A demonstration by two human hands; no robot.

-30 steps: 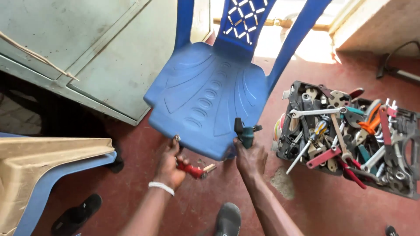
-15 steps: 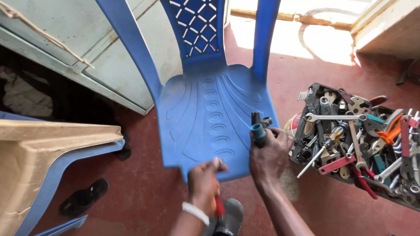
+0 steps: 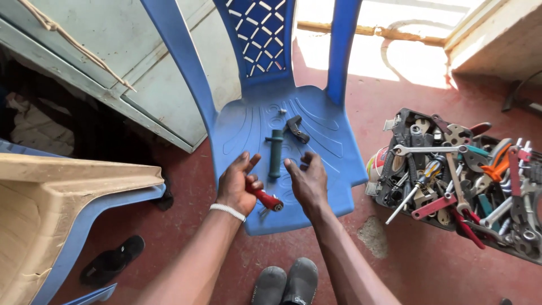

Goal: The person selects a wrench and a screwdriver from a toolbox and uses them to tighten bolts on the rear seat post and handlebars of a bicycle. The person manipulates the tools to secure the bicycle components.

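A blue plastic chair (image 3: 330, 116) stands in front of me. On its seat lie a dark green handle (image 3: 275, 152), a small black bracket (image 3: 296, 129) and a tiny metal bolt (image 3: 282, 111). My left hand (image 3: 238, 183) grips a red-handled tool (image 3: 265, 199) over the seat's front part. My right hand (image 3: 306, 179) hovers just right of the green handle, fingers curled and apart, holding nothing.
A black tray (image 3: 403, 121) packed with several spanners, screwdrivers and pliers sits on the red floor at the right. A tan and blue piece of furniture (image 3: 53, 197) is at the left, a grey door (image 3: 113, 51) behind. A black sandal (image 3: 110, 262) and my shoes (image 3: 287, 285) are below.
My right hand has set the green handle down on the seat and let go. The view has tilted so the chair sits more upright in frame. My left hand still holds the red tool.
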